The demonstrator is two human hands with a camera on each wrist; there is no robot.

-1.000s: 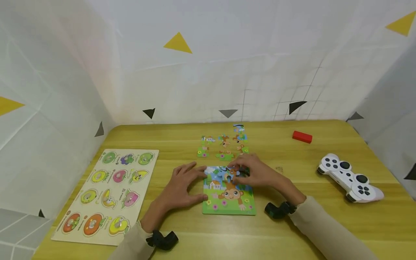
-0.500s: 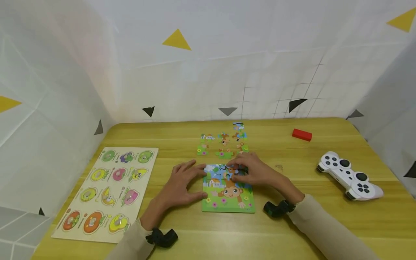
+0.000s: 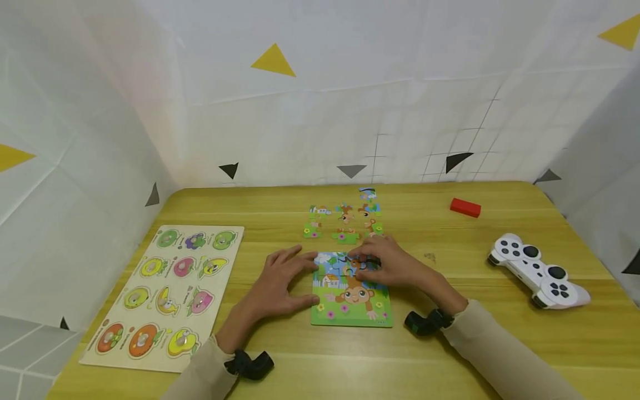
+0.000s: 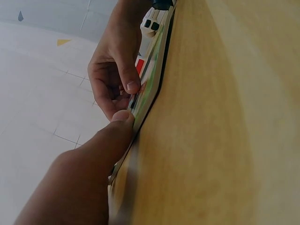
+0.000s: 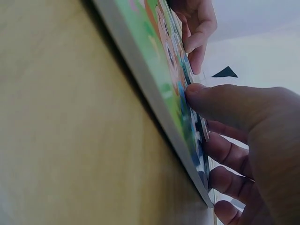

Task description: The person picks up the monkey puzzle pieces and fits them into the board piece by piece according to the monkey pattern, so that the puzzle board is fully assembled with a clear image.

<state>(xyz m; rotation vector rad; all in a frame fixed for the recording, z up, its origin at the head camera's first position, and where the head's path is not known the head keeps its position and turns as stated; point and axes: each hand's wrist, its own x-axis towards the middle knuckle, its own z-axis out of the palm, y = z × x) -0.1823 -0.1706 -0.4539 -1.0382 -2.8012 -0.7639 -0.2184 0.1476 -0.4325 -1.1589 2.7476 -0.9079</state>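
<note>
A square jigsaw puzzle with a monkey picture lies on the table in front of me. My right hand is over its upper right part, thumb and fingers curled around a puzzle piece with a small brown monkey. In the right wrist view, the thumb lies on the picture and the fingers reach over the far edge. My left hand rests at the puzzle's left side with spread fingers. Its thumb touches the puzzle's edge in the left wrist view.
Several loose puzzle pieces lie behind the puzzle. A wooden fruit board is at the left. On the right are a red block and a white game controller. White patterned sheets stand around the table.
The monkey piece under my right hand has settled lower and flatter among the puzzle's upper pieces. The left hand has kept its place at the puzzle's side.
</note>
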